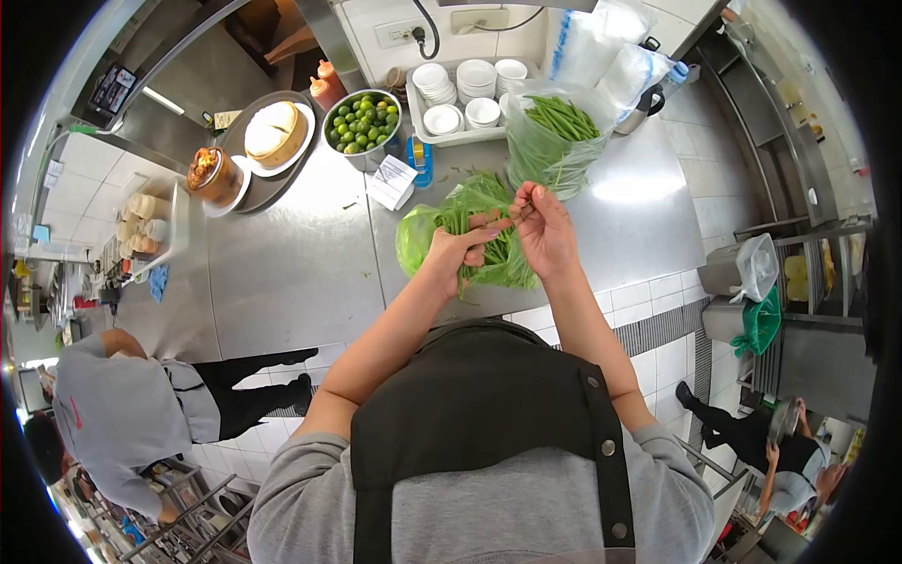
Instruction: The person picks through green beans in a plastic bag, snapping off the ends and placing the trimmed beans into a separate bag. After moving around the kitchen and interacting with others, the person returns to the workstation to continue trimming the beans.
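Over the steel counter, my left hand is closed around several green beans, their ends sticking out below the fingers. My right hand is just beside it, thumb and fingers pinched together near the left fingertips. What lies in that pinch is too small to make out. Under both hands spreads an open light green plastic bag with more green beans on it. Beyond my right hand stands a clear plastic bag filled with long green beans.
Behind the beans are a tray of small white bowls, a metal pot of green limes, a blue tape dispenser and a paper slip. A round tray holds food. Co-workers stand at left and right.
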{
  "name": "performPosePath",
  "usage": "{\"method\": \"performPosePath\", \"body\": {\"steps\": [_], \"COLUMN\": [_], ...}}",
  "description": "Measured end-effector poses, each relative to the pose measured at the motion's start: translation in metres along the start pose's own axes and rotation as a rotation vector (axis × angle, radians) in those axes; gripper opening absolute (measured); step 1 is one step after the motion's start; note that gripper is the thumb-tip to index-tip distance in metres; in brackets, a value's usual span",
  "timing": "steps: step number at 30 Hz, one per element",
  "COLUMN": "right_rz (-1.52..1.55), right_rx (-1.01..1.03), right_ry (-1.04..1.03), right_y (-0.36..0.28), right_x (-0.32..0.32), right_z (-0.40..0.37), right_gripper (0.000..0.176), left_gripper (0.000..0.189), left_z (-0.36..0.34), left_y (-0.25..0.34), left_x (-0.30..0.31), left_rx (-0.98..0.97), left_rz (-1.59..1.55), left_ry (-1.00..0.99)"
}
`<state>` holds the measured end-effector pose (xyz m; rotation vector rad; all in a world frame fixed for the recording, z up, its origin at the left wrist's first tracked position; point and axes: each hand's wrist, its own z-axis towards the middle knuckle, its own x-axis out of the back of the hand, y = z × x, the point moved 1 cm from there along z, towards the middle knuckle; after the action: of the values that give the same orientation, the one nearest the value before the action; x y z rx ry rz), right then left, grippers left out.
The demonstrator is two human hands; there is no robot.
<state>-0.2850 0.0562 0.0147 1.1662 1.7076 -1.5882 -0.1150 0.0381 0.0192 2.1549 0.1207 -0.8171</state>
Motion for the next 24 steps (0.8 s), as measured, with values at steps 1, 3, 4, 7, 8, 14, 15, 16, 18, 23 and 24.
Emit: {"method": "performPosePath", "body": {"steps": [1, 3, 4, 7, 8, 14, 15, 16, 18, 23, 24], "right_rz": [-0.032, -0.096, -0.113, -0.159, -0.172, -0.31, -0.318, -0.32, -0.324, -0.437, -0.46], "right_rx": [0.007, 0.022, 0.007, -0.031, -0.037, -0.027, -0.024, -0.032, -0.05, -0.218, -0.268], "right_ry": [0.005, 0.017, 0.015, -0.011, -0.031, 0.044, 0.058, 0.077, 0.116, 0.032, 0.003], "right_y": [0.0, 0.0, 0.0, -0.001, -0.002, -0.008, -0.008, -0.008, -0.008, 0.003, 0.003], "right_x": [0.001, 0.001, 0.002, 0.003, 0.005, 0.004, 0.004, 0.004, 0.002, 0.025, 0.022], "right_z": [-0.001, -0.004, -0.004, -0.006, -0.007, -0.016, -0.017, -0.018, -0.021, -0.021, -0.023], "right_gripper": [0.013, 0.012, 0.012, 0.012, 0.012, 0.016, 0.016, 0.017, 0.017, 0.017, 0.016], "left_gripper": [0.03, 0.033, 0.034, 0.037, 0.038, 0.039, 0.038, 0.037, 0.035, 0.026, 0.025], "left_z": [0.0, 0.001, 0.002, 0.008, 0.013, 0.011, 0.009, 0.008, 0.01, 0.01, 0.009], "left_y": [0.001, 0.001, 0.001, 0.001, 0.0, 0.012, 0.013, 0.013, 0.01, 0.011, 0.012], "left_x": [-0.001, -0.003, -0.003, 0.003, 0.009, 0.009, 0.006, 0.003, -0.001, -0.01, -0.011], "left_rx": [-0.013, 0.004, 0.012, 0.091, 0.1, 0.098, 0.073, 0.048, 0.018, -0.109, -0.134], "left_rz": [0.035, -0.019, -0.046, -0.278, -0.304, -0.243, -0.192, -0.141, -0.071, 0.119, 0.155], "left_ry": [0.01, 0.043, 0.062, 0.043, -0.024, -0.078, -0.047, -0.016, 0.045, 0.07, 0.061]}}
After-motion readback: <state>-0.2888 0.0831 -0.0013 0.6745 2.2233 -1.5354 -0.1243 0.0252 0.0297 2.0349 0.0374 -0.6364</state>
